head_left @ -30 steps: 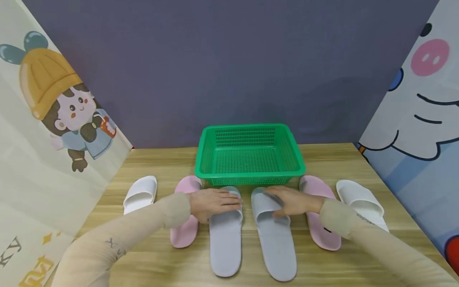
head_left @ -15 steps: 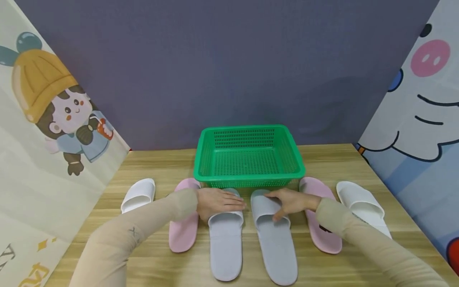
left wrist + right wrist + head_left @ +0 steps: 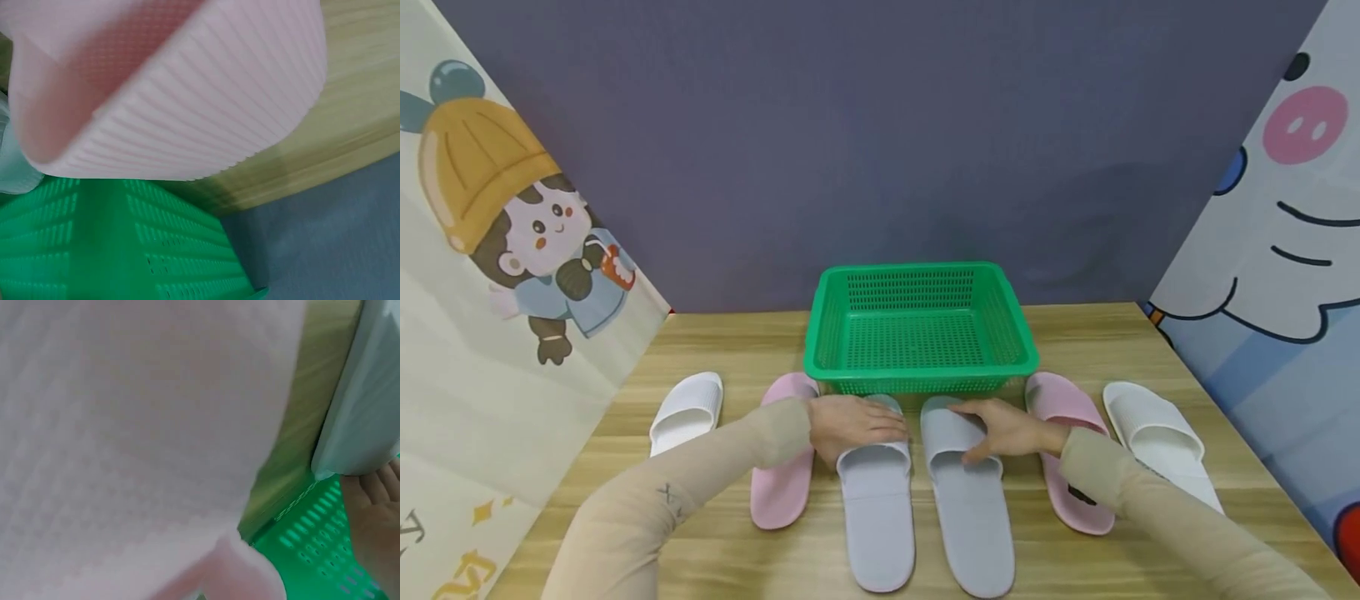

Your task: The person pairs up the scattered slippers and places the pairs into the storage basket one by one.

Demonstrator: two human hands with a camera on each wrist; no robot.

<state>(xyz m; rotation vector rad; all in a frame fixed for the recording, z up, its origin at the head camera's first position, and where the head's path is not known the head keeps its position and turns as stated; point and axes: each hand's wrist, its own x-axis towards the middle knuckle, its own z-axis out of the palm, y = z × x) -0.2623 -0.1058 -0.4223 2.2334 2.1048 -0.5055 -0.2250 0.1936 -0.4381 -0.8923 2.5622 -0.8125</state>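
Two grey slippers lie side by side on the wooden table, toes towards the green basket. My left hand (image 3: 856,425) rests across the strap of the left grey slipper (image 3: 880,533), its fingers fairly straight and its thumb hidden. On the right grey slipper (image 3: 976,529), my right hand (image 3: 1011,427) holds the strap, thumb at the opening and fingers near the toe. The right wrist view shows part of my right hand (image 3: 375,519) against the toe of a grey slipper (image 3: 362,412). In the left wrist view a pink slipper (image 3: 206,100) fills the upper part; my left hand is outside it.
A green basket (image 3: 921,372) with nothing in it stands behind the slippers. A left pink slipper (image 3: 782,492) and a right pink slipper (image 3: 1067,396) flank the grey pair. Farther out lie a left white slipper (image 3: 691,402) and a right white slipper (image 3: 1150,412).
The heel ends of the two grey slippers have swung towards each other, so the pair stands closer together. Both hands stay on the straps, shifting slightly. My left fingers lie a little further over.
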